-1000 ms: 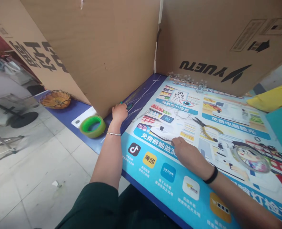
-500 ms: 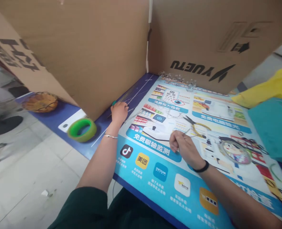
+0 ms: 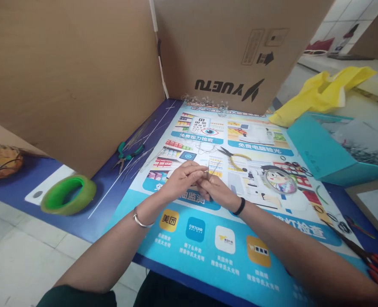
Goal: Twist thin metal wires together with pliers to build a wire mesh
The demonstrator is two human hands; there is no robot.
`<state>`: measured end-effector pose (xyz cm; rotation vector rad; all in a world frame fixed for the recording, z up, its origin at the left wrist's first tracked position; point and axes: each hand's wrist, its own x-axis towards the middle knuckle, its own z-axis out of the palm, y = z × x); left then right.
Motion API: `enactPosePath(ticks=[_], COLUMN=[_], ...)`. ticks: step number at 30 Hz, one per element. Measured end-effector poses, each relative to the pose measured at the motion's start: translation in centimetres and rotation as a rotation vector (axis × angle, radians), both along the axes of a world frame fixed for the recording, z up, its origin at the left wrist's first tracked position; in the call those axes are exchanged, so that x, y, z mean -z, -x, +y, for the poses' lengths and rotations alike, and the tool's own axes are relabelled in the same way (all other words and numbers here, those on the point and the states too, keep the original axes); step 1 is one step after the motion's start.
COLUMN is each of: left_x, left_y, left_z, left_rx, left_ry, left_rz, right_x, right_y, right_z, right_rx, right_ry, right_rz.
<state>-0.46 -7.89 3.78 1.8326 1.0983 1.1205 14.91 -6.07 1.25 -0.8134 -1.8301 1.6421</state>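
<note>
My left hand (image 3: 181,180) and my right hand (image 3: 215,190) meet over the middle of the printed blue mat (image 3: 227,247). Both pinch a thin piece of wire (image 3: 209,169) that sticks up between the fingertips. A silver bangle rings my left wrist and a black band my right. Loose thin wires (image 3: 141,147) and green-handled pliers (image 3: 127,152) lie to the left by the cardboard wall. Yellow-handled pliers (image 3: 236,156) lie just beyond my hands.
Cardboard walls (image 3: 80,76) enclose the back and left. A green tape roll (image 3: 68,194) and a woven basket (image 3: 0,157) sit at the left edge. A teal tray (image 3: 317,153) with wire bits, a yellow bag (image 3: 317,91) and red-handled scissors (image 3: 373,260) are on the right.
My left hand left the wire pile by the cardboard and came to the mat's middle, joining my right hand on a wire. The view swung right.
</note>
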Motion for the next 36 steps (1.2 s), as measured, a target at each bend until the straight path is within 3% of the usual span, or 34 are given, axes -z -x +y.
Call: enactPosePath(ticks=[9, 15, 20, 24, 29, 36], left_x=[0.7, 0.3, -0.4, -0.2, 1.2, 3.2], left_y=[-1.9, -1.6, -0.1, 0.5, 0.1, 0.2], left_z=[-0.7, -1.3, -1.2, -0.4, 0.6, 2.1], left_rx=[-0.195, -0.128, -0.217, -0.295, -0.212, -0.112], left_ry=[-0.156, -0.165, -0.100, -0.097, 0.008, 0.159], left_rz=[-0.024, -0.094, -0.124, -0.092, -0.005, 0.000], right_x=[0.5, 0.8, 0.6, 0.4, 1.2, 1.2], right_y=[0.5, 1.1, 0.4, -0.2, -0.3, -0.3], right_z=[-0.1, -0.3, -0.4, 0.0, 0.7, 0.8], right_rx=[0.064, 0.200, 0.235, 0.382, 0.587, 0.576], right_ry=[-0.199, -0.390, -0.374, -0.344, -0.188, -0.192], right_rz=[-0.052, -0.033, -0.032, 0.024, 0.115, 0.105])
